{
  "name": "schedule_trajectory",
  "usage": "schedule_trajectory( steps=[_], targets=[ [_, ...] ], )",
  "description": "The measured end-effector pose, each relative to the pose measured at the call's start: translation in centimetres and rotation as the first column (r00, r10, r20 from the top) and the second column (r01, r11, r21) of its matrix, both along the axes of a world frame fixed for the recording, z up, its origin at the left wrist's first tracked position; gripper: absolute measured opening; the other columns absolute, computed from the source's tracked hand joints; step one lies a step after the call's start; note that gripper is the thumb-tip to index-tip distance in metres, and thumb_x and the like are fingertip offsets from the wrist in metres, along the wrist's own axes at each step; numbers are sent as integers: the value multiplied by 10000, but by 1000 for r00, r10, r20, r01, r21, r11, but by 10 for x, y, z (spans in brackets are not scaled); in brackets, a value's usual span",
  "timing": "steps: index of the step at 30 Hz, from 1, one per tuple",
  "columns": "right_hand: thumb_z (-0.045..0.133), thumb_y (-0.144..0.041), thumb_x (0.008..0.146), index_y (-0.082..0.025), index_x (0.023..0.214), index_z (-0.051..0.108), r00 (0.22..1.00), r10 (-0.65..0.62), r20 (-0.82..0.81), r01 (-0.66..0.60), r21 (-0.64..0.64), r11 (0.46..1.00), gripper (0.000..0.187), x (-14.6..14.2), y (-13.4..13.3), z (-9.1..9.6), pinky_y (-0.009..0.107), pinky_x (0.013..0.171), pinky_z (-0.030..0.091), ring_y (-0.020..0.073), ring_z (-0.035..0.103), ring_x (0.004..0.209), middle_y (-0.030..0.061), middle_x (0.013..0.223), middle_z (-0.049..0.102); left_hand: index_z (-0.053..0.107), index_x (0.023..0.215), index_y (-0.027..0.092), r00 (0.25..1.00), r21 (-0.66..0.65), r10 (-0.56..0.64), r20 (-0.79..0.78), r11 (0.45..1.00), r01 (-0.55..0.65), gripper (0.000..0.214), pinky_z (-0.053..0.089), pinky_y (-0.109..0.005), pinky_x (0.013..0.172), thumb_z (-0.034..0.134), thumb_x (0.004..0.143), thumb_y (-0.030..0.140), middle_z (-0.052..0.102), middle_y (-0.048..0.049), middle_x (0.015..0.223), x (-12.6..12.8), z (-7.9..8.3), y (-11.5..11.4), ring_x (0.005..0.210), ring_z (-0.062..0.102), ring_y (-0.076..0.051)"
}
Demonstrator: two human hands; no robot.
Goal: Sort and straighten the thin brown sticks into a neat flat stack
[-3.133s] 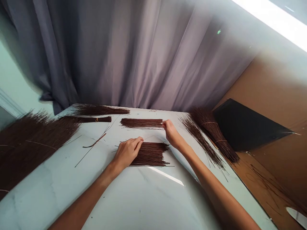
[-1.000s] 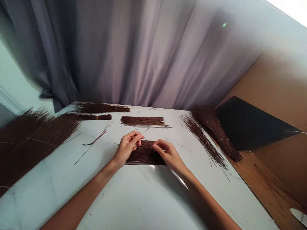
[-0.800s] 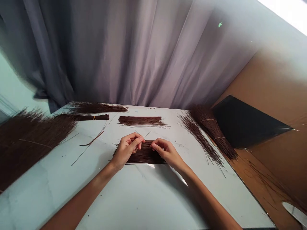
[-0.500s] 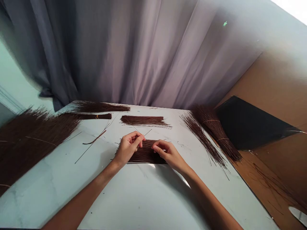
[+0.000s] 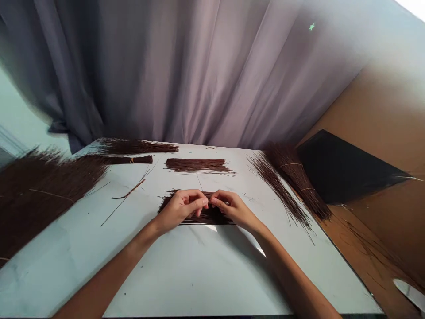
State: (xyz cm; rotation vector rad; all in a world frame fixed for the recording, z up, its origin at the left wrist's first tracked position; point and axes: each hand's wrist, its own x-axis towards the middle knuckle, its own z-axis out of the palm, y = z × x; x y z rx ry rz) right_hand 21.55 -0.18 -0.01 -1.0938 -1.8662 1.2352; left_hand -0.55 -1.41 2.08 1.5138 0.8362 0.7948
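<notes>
My left hand (image 5: 184,206) is closed in a pinch, and a thin dark stick (image 5: 199,181) rises from behind its fingers. Close beside it, fingertips nearly touching, my right hand (image 5: 234,208) is pinched too; whatever it holds is too small to make out. Under both hands lies a flat layer of dark brown thin sticks (image 5: 212,219), set side by side on the white table and partly covered by the hands. Just beyond is a second short bundle of sticks (image 5: 195,165).
A large pile of brown sticks (image 5: 43,195) spreads along the left, with a tied bundle (image 5: 137,160) behind it. Loose sticks (image 5: 128,195) lie left of my hands. Tied bundles (image 5: 300,181) line the right table edge (image 5: 348,266). A grey curtain (image 5: 186,71) hangs behind.
My left hand has moved right and slightly down, bringing its fingertips close to my right hand's. The stick held there has changed angle and now points up behind the fingers.
</notes>
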Motion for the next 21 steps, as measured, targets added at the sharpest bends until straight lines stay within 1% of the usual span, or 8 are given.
schedule_trajectory(
  steps=[3, 6, 9, 13, 16, 18, 20, 21],
  targets=[
    [542, -385, 1013, -190, 883, 625, 997, -61, 39, 50, 231, 972, 248, 4, 4, 15, 266, 653, 394, 143, 496, 722, 13, 809, 599, 677, 799, 179, 986, 30, -98, -131, 994, 103, 255, 352, -229, 578, 624, 933, 389, 572, 26, 651, 7, -8, -4, 615, 490, -118],
    [522, -296, 1025, -202, 917, 629, 990, -117, 78, 68, 464, 883, 178, 6, -8, 25, 276, 681, 400, 150, 511, 751, 28, 846, 612, 654, 754, 183, 970, 137, 106, -220, 988, -77, 260, 361, -242, 575, 603, 926, 371, 565, 28, 630, 11, -22, 4, 605, 499, -131],
    [505, -260, 1031, -203, 949, 626, 989, -5, 147, -60, 440, 896, 157, 8, -23, 16, 271, 673, 410, 148, 538, 758, 35, 874, 635, 646, 759, 184, 944, 211, 298, -140, 941, -265, 264, 378, -246, 609, 589, 928, 380, 542, 34, 623, 8, -26, 16, 611, 499, -133],
    [527, -298, 1025, -189, 909, 629, 970, 138, 200, -190, 265, 946, 189, 8, -11, -5, 255, 648, 410, 131, 530, 712, 14, 833, 644, 636, 756, 185, 970, 162, 235, -67, 962, -222, 286, 329, -235, 560, 560, 952, 379, 521, 41, 602, 5, -13, 12, 570, 442, -115],
    [525, -357, 1027, -185, 893, 641, 978, 81, 191, -130, 259, 957, 246, 10, 10, 0, 265, 661, 421, 144, 537, 730, 19, 830, 651, 649, 759, 180, 997, 82, 25, -79, 996, -19, 294, 335, -237, 561, 564, 951, 387, 532, 33, 588, 10, -9, -2, 571, 450, -120],
    [510, -355, 1033, -192, 907, 642, 983, 3, 183, -69, 350, 934, 245, 13, 13, 11, 280, 680, 431, 160, 546, 758, 32, 843, 648, 662, 771, 180, 988, 47, -72, -140, 996, 80, 274, 330, -239, 551, 582, 936, 383, 554, 25, 607, 13, -13, -6, 576, 466, -125],
    [477, -318, 1044, -200, 932, 639, 978, -100, 182, -2, 490, 872, 230, 14, 3, 18, 305, 727, 441, 179, 552, 801, 53, 868, 642, 661, 763, 183, 976, 90, -6, -216, 996, 26, 265, 334, -241, 553, 583, 929, 374, 568, 22, 635, 13, -20, -1, 590, 482, -132],
    [457, -294, 1050, -204, 946, 638, 973, -133, 189, 10, 540, 841, 227, 15, -4, 18, 316, 752, 444, 187, 553, 821, 63, 879, 637, 651, 754, 185, 968, 143, 86, -235, 988, -53, 267, 344, -243, 562, 578, 929, 374, 569, 23, 642, 12, -22, 4, 592, 486, -134]
  ],
)
